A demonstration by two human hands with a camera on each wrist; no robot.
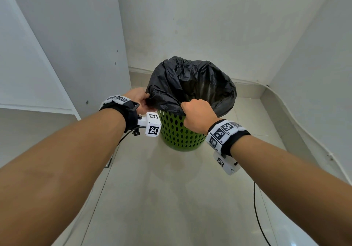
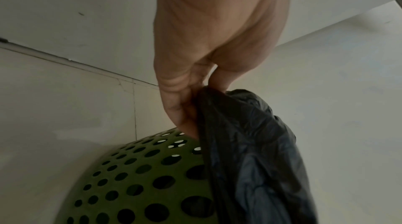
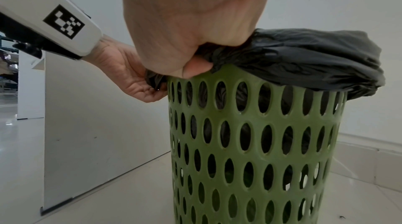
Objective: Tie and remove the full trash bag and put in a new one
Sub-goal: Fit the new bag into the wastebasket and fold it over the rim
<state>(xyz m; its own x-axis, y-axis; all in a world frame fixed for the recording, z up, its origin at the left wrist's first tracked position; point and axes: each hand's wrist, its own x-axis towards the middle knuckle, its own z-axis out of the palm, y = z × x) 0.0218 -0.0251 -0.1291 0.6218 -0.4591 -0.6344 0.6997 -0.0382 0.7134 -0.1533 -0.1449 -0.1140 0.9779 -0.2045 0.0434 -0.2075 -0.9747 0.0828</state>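
A green perforated trash bin (image 1: 181,133) (image 2: 135,184) (image 3: 256,141) stands on the floor in a corner. A black trash bag (image 1: 190,81) (image 2: 250,150) (image 3: 304,59) lines it, its rim folded over the bin's edge. My left hand (image 1: 140,99) (image 2: 195,104) (image 3: 139,81) pinches the bag's edge at the bin's left side. At the near side of the rim, my right hand (image 1: 198,114) (image 3: 191,55) grips a bunch of the bag in a fist. The bag's mouth gapes open and its contents are dark, hard to make out.
A white cabinet panel (image 1: 76,41) (image 3: 87,124) stands close on the left of the bin. Walls (image 1: 209,20) close the corner behind and to the right. A black cable (image 1: 257,213) runs over the pale tiled floor (image 1: 171,198) at the right.
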